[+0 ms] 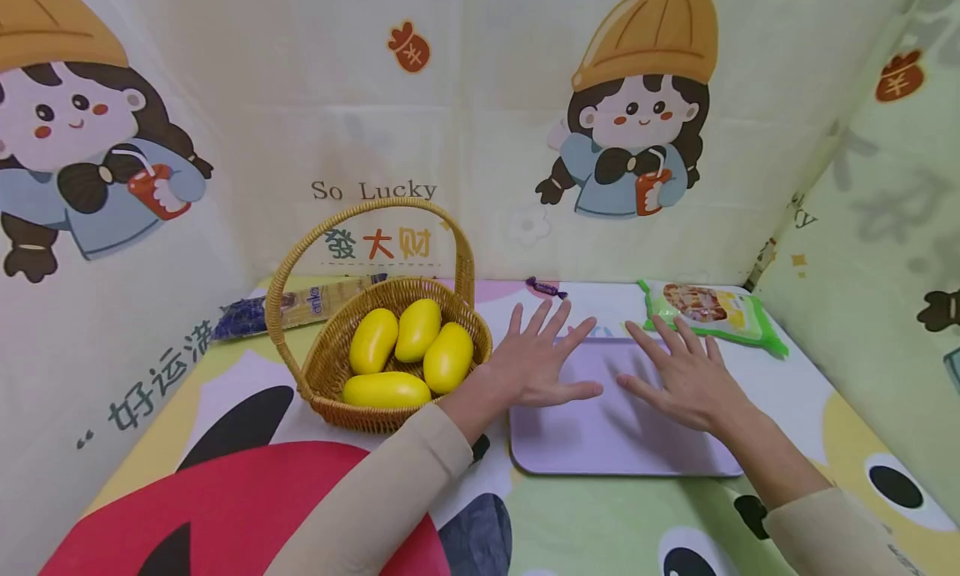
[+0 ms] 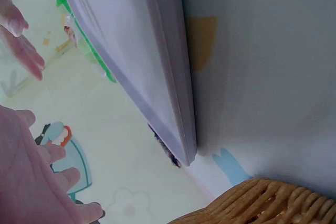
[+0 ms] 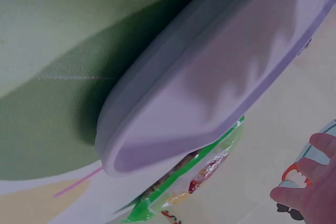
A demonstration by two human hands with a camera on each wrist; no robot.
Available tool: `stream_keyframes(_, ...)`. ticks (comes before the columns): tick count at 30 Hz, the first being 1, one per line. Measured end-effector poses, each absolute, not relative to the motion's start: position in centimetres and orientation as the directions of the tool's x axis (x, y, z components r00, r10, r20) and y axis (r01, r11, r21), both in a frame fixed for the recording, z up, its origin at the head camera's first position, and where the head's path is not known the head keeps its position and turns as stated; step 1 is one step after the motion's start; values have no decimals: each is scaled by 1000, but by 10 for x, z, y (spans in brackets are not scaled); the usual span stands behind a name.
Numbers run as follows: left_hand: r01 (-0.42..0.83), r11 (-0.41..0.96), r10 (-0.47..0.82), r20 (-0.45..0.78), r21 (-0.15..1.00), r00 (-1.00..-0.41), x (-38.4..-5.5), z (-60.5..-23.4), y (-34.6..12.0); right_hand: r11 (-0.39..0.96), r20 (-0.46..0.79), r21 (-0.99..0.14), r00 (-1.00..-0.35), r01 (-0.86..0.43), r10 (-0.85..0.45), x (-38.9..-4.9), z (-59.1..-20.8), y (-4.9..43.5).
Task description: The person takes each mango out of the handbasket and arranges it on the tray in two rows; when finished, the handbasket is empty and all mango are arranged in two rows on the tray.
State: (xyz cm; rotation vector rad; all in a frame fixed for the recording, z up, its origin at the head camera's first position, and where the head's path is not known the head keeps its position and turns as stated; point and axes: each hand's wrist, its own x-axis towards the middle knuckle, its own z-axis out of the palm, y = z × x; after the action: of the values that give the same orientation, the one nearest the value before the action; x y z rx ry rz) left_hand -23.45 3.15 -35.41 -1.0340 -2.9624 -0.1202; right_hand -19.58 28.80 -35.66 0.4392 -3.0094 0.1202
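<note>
Both hands hover over a lilac tray (image 1: pixel 622 443), fingers spread and straight, holding nothing. My left hand (image 1: pixel 534 361) is above the tray's left part, and my right hand (image 1: pixel 686 380) above its right part. In the left wrist view the left hand (image 2: pixel 26 177) shows at the lower left, apart from the tray (image 2: pixel 136 40). The right wrist view has the right hand (image 3: pixel 310 182) at the lower right. Left of the tray stands a wicker basket (image 1: pixel 322 355) with a tall handle, holding several yellow mangoes (image 1: pixel 418 330).
A green-edged snack packet (image 1: pixel 712 309) lies behind the tray at the right. A small purple wrapped candy (image 1: pixel 547 288) is at the back. Behind the basket lies a long blue and tan package (image 1: pixel 300 305). Printed cloth walls (image 1: pixel 495 134) enclose the back and sides.
</note>
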Motion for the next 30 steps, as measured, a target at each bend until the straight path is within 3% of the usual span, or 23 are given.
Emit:
stream_keyframes(11, 624, 775, 623, 46, 101, -781, -233, -351, 29, 955, 89, -83, -956, -285, -278, -196, -356, 287)
stream_keyframes(15, 629, 765, 625, 75, 135, -777, -229, -347, 28, 941, 78, -177, -957, -289, -279, -196, -349, 287)
stream_keyframes(19, 641, 739, 631, 120, 206, -766, -219, -338, 27, 911, 75, -299, -959, -283, -274, -196, -338, 288)
stream_keyframes(30, 613, 617, 610, 193, 494, -769, -182, -304, 5, 850, 67, -442, -956, -286, -287, -200, -317, 273)
